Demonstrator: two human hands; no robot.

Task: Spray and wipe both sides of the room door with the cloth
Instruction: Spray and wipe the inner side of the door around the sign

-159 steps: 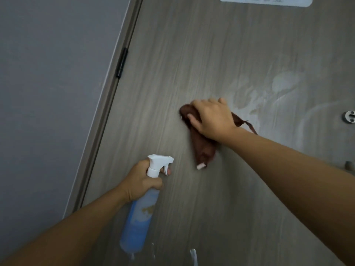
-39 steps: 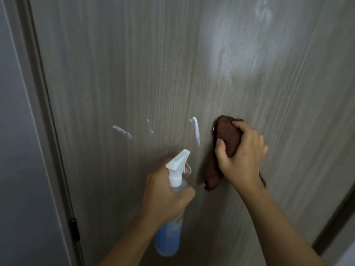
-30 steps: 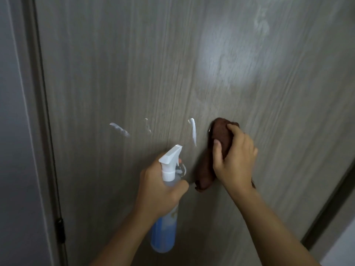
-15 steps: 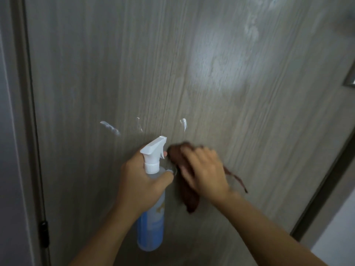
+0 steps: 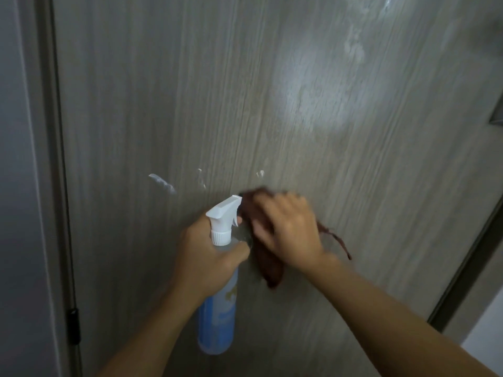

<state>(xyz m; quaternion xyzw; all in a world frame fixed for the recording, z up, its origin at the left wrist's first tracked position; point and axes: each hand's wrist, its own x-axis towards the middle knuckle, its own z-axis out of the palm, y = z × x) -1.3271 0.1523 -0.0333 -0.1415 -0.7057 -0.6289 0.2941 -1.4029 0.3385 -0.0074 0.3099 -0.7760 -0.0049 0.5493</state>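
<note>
The grey wood-grain door [image 5: 272, 104] fills the view. My right hand [image 5: 288, 229] presses a brown cloth [image 5: 268, 265] flat against the door, and both are blurred by motion. My left hand [image 5: 206, 257] grips the neck of a blue spray bottle [image 5: 217, 319] with a white trigger head, its nozzle right beside the cloth. White foam streaks [image 5: 163, 183] sit on the door to the upper left of the hands. A wet sheen [image 5: 313, 102] shows higher up.
The door frame and a black hinge [image 5: 73, 326] run down the left side, next to a grey wall [image 5: 16, 186]. The door's free edge [image 5: 468, 268] slants at the lower right, with a pale floor beyond it. A dark fitting [image 5: 496, 119] shows at the right edge.
My right hand swept the cloth from upright beside the foam streak down and left, flattening over it; most of the right streak is wiped away. The bottle stayed close beside it.
</note>
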